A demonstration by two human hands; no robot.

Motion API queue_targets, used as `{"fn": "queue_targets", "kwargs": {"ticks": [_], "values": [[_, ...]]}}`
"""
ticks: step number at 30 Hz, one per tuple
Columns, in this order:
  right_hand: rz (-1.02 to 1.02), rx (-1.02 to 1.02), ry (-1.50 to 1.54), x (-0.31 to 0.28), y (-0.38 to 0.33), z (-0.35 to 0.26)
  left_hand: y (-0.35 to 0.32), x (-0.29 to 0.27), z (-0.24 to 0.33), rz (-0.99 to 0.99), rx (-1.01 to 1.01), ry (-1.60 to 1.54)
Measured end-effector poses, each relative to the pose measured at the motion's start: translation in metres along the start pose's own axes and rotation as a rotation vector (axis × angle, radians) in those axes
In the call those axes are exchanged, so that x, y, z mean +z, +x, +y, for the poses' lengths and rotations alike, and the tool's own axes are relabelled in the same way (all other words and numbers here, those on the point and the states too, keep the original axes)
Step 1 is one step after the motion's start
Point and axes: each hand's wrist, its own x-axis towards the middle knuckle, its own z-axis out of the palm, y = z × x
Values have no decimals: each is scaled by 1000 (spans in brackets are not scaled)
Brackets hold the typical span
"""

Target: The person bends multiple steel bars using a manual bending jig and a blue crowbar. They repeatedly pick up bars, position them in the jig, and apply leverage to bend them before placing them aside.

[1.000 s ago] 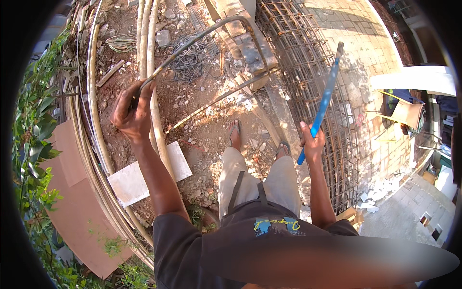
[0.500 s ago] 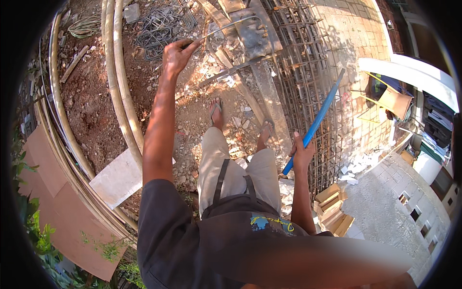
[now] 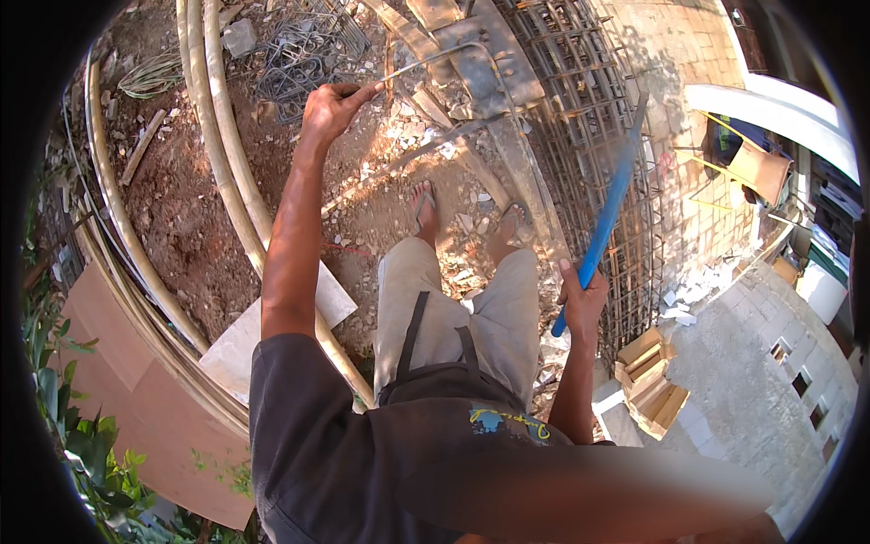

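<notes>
My left hand (image 3: 335,113), arm stretched forward, is closed on the end of a thin metal rod (image 3: 426,62). The rod reaches over a dark metal plate with pegs (image 3: 480,68) fixed on a board, and curves downward there. My right hand (image 3: 584,295) is wrapped round the lower part of a long blue pipe (image 3: 609,213). The pipe slants up and away to a grey tip, blurred, above a rusty rebar cage (image 3: 580,118). Pipe and plate are apart.
Wooden planks (image 3: 521,172) lie by my sandalled feet. Long bamboo poles (image 3: 210,136) curve along the left, near a heap of bent wire (image 3: 304,68). A pale slab (image 3: 240,349) rests under a pole. Cardboard boxes (image 3: 652,381) stand at right on grey paving (image 3: 734,363).
The blue pipe has swung to a steeper angle, with its lower end still in my right hand. The rod in my left hand now shows a downward curve over the plate. The view has shifted slightly.
</notes>
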Motion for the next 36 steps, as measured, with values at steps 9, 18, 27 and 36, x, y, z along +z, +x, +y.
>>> {"fn": "queue_targets", "kwargs": {"ticks": [9,18,27,36], "values": [[-57,-197,-420,-50,94,-7,-6,-3,10,46,-98,42],[-269,-316,-822,-94,262,-38,-8,2,6,137,-178,98],[-480,-528,-917,-91,353,-91,-5,-5,7,144,-211,115],[-428,-505,-936,-87,331,-50,-7,11,-5,314,-138,202]]}}
